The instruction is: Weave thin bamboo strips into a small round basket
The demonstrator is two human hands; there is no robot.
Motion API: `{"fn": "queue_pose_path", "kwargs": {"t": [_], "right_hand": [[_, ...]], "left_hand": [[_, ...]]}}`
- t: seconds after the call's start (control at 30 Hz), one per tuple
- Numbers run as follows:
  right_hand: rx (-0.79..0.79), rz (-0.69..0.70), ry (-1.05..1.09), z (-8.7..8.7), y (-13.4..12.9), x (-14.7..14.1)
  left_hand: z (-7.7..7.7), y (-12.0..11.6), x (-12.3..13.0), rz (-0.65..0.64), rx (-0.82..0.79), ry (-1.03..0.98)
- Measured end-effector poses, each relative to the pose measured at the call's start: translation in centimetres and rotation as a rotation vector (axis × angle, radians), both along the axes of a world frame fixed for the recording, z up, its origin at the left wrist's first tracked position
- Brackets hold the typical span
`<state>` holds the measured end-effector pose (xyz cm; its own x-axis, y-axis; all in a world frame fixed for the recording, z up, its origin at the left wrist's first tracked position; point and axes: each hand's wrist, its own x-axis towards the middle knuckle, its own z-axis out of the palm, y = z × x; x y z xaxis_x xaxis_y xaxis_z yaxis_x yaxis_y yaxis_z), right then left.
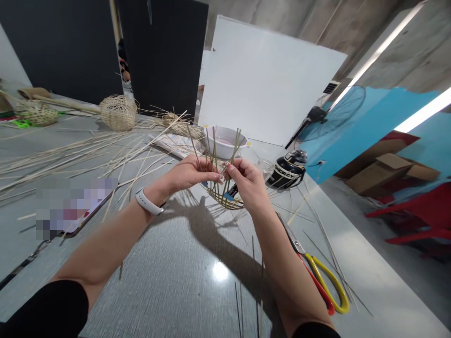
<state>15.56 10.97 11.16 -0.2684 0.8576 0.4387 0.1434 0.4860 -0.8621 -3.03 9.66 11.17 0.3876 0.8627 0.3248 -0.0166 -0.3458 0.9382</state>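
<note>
A small woven basket (225, 201) of thin greenish strips is held above the grey table, its loose strip ends standing upright. My left hand (193, 172) pinches the strips at the basket's left upper edge, thumb pointing right. Close beside it, my right hand (246, 180) grips the strips at the right upper edge, thumb and forefinger pressed together. The fingertips of both hands nearly meet at the rim. Blue clips sit on the weave between and below the hands. Parts of the basket are hidden behind the fingers.
Scissors (317, 274) with red and yellow handles lie beside my right forearm. A black bottle (287, 170) and a white basin (225, 143) stand behind the hands. Left are a phone (88, 206), scattered bamboo strips (70, 157) and a round woven ball (118, 112). Loose strips lie at front right.
</note>
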Motion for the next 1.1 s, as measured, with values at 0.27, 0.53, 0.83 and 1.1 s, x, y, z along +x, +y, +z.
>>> {"fn": "queue_pose_path", "kwargs": {"t": [0.27,0.53,0.83,1.1], "right_hand": [[-0.114,-0.081,-0.013,0.3,-0.3,0.0],[-0.188,-0.067,-0.072,0.1,0.0,0.3],[-0.040,-0.090,-0.162,-0.3,-0.2,0.2],[-0.020,-0.056,-0.174,-0.3,-0.5,0.1]], "left_hand": [[-0.7,0.6,0.3,0.019,-0.062,-0.104],[-1.1,1.1,0.0,0.033,-0.077,-0.089],[-0.6,0.7,0.3,0.127,-0.087,-0.022],[-1.5,1.7,-0.1,0.021,-0.058,-0.085]]}}
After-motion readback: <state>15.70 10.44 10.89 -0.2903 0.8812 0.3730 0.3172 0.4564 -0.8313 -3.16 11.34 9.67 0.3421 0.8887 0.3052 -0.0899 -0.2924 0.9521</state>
